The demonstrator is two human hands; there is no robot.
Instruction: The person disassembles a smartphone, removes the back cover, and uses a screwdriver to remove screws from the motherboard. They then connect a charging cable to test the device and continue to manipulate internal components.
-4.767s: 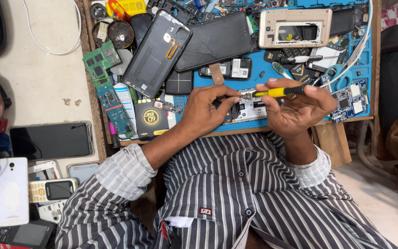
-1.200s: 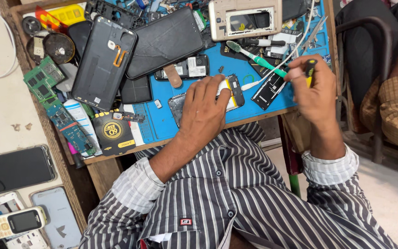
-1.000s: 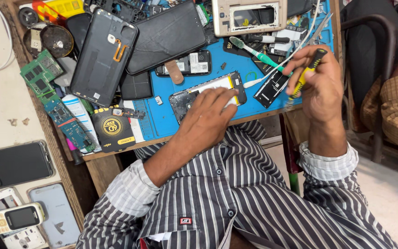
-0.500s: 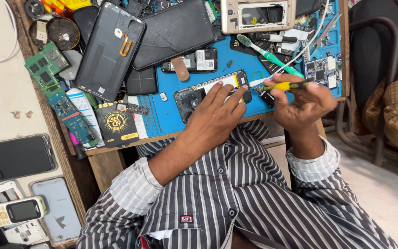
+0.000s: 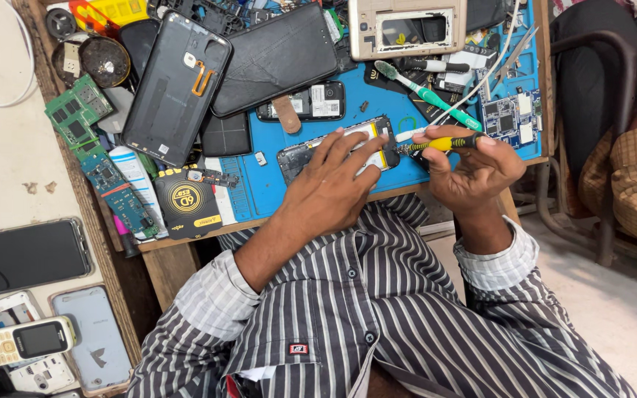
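Your right hand (image 5: 473,166) has come back from the mat's far edge, fingers pinched around the yellow screwdriver (image 5: 436,144), its tip now at the opened phone (image 5: 337,147). Your left hand (image 5: 329,188) presses flat on that phone, fingers spread, so screw work looks ready to resume.

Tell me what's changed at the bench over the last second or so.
The right hand, which was off at the mat's right edge with the yellow screwdriver, has come back left, and the tip is now at the end of the opened phone. The left hand still presses that phone onto the blue mat. The green toothbrush and other parts lie as before.
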